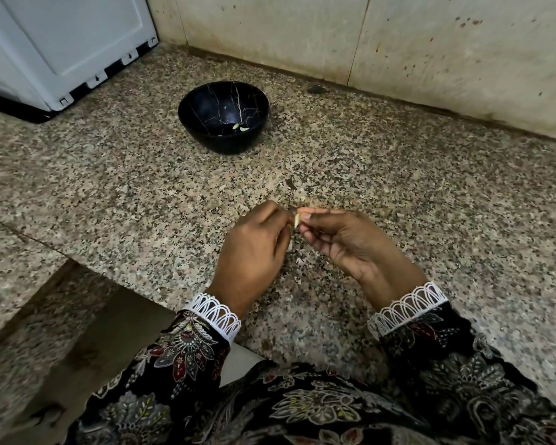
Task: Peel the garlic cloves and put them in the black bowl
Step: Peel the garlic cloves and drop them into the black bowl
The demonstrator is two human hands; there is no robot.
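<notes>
both hands, left hand (251, 252) and right hand (344, 239), pinch the small, light, slippery garlic clove (297, 220) by its ends, near the black bowl (222, 116).

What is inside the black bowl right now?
Inside the black bowl, two pale garlic cloves lie near the bottom right. The near wall hides part of the bottom, so more could be there.

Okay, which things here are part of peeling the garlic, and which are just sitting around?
Part of the job:
- small pale garlic clove, pinched between left hand and right hand
- round black marbled bowl, peeled pale cloves inside

Just lying about:
- white appliance
- dark debris by the wall
</notes>
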